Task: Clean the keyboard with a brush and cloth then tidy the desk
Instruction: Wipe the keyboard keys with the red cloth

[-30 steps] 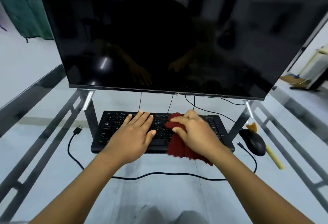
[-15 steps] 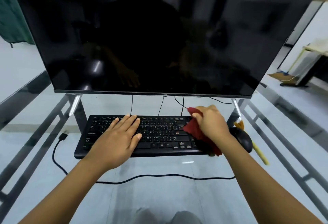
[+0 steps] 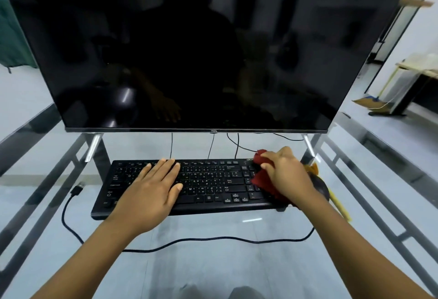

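Observation:
A black keyboard (image 3: 208, 185) lies on the glass desk (image 3: 213, 263) below a large dark monitor. My left hand (image 3: 151, 192) rests flat on the keyboard's left half, fingers straight. My right hand (image 3: 288, 173) grips a bunched red cloth (image 3: 262, 180) and presses it on the keyboard's right end, over the number pad. A brush with a yellow handle (image 3: 341, 208) lies on the desk to the right, its orange bristles (image 3: 311, 168) partly hidden behind my right hand.
The monitor (image 3: 189, 49) stands on two slanted silver legs right behind the keyboard. A black mouse (image 3: 322, 189) sits beside the keyboard's right end. A black cable (image 3: 189, 241) with a loose USB plug (image 3: 77, 189) runs across the desk in front.
My right hand has wiped the red cloth from the keyboard's middle to its right end. My left hand has stayed flat on the left half.

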The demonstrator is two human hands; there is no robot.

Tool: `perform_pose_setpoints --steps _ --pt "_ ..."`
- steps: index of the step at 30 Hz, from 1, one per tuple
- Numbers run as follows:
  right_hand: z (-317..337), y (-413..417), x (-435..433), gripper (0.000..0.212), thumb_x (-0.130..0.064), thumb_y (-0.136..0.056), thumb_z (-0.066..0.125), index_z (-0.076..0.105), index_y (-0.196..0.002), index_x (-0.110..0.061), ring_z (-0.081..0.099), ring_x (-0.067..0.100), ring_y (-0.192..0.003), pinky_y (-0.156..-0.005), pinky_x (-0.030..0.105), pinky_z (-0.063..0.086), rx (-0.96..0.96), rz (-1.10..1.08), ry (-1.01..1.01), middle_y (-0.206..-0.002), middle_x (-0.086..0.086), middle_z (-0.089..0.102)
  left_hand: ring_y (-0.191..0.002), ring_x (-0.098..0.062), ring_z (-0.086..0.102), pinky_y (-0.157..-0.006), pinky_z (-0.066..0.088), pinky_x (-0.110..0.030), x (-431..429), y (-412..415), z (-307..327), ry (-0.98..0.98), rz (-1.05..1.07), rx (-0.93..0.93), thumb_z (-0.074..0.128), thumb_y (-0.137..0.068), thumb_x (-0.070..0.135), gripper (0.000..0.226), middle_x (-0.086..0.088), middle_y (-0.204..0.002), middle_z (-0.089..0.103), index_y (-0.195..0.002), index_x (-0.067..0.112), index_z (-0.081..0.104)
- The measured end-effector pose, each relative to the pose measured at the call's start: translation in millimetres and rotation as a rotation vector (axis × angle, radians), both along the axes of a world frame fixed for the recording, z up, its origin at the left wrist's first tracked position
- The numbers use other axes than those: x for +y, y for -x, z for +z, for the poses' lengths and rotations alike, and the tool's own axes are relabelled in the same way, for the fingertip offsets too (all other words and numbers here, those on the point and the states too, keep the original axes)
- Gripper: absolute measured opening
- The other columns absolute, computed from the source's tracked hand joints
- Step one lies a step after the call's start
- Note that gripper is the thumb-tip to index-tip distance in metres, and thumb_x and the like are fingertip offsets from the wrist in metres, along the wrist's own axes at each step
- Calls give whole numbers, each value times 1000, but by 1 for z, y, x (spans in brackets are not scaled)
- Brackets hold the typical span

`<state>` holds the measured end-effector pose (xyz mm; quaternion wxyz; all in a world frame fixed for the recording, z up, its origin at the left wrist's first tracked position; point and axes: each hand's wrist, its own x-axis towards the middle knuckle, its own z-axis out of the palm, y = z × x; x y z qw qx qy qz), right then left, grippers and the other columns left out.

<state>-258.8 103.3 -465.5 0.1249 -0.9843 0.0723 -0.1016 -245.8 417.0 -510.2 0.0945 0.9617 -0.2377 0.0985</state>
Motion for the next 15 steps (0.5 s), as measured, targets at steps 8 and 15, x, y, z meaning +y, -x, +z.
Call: perform_pose_setpoints --steps 8,15 --pt "26 25 31 28 -34 -96 54 60 -124 -34 52 8 -103 -92 24 40 59 363 -323 -109 -9 53 -140 -5 24 -118 14 -30 -48 6 29 363 -104 148 43 -97 38 51 11 -150 33 -145 22 34" --pt "66 34 24 16 -20 -95 59 58 -112 -21 69 18 -79 -70 37 61 93 429 -851 -115 3 60 -99 -5 66 -83 52 -19 -115 14 79 1125 -229 600 68 -86 30 23 6 -106 71 -108 30 69"
